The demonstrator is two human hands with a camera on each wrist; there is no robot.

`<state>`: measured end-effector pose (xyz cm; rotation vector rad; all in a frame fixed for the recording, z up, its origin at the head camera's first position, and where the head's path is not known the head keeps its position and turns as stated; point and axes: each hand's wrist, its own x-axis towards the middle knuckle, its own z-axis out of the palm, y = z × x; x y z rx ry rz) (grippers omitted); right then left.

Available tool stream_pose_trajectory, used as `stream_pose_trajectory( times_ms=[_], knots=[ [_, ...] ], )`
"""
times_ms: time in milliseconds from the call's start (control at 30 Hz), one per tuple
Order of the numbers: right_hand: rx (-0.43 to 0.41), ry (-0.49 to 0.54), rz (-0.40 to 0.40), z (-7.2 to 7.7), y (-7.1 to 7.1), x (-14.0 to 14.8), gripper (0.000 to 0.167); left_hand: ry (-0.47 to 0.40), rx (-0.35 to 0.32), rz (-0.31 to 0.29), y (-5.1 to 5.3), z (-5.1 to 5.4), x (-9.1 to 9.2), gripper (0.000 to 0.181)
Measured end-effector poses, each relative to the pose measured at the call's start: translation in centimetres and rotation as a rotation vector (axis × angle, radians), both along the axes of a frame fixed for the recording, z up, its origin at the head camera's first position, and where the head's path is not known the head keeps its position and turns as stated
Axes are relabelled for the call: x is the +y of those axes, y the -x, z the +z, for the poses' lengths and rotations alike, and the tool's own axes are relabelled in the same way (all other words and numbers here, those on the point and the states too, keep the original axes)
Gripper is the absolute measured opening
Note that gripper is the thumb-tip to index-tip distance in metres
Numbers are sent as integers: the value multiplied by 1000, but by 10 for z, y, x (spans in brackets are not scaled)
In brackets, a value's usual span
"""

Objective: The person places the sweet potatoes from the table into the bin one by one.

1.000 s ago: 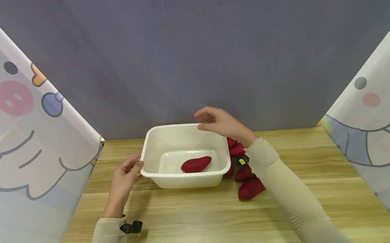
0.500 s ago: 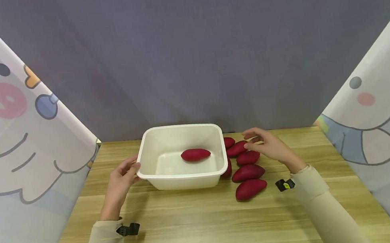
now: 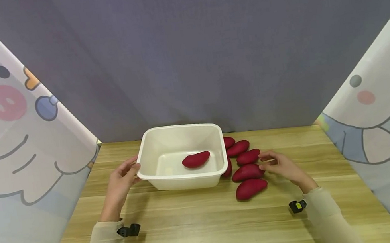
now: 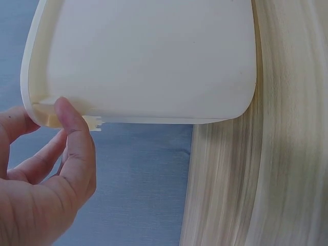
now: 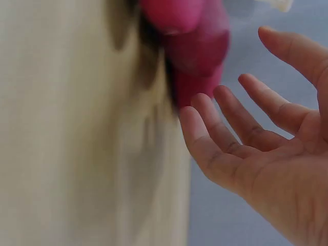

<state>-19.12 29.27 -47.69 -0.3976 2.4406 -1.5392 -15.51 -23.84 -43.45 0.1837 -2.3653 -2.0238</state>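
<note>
My left hand (image 3: 120, 184) pinches the left rim of a white plastic basin (image 3: 184, 182). In the left wrist view, the thumb and fingers (image 4: 77, 148) lie on either side of the basin's corner. A red sweet potato (image 3: 196, 160) lies inside on the basin floor. To the right, several more sweet potatoes (image 3: 251, 189) lie on the table, one partly hidden by the basin wall. My right hand (image 3: 287, 168) hovers at the right ends of the middle ones, fingers spread and holding nothing. The right wrist view shows its fingers (image 5: 228, 110) close to the blurred sweet potatoes (image 5: 197, 46).
The wooden table (image 3: 192, 226) ends at a grey curtain (image 3: 187, 58) behind the basin. Printed cartoon panels (image 3: 15, 158) stand along the left and right sides. A small black camera (image 3: 297, 206) sits on each wrist.
My right hand has moved from above the basin's far right rim, right and towards me, to the sweet potatoes. The sweet potato in the basin has rocked slightly. The left hand stays on the rim.
</note>
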Motion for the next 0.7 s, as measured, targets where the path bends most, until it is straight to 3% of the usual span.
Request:
stream_pose_trajectory(
  times_ms=[200, 467, 700],
  knots=[
    [-35, -6, -1, -17, -6, 3, 53, 2, 5, -7, 0, -1, 0, 55],
    [-53, 47, 11, -25, -6, -2, 56, 5, 5, -6, -1, -1, -1, 55],
    [-97, 91, -34, -31, -6, -4, 56, 0, 9, -1, 0, -1, 0, 54]
  ],
)
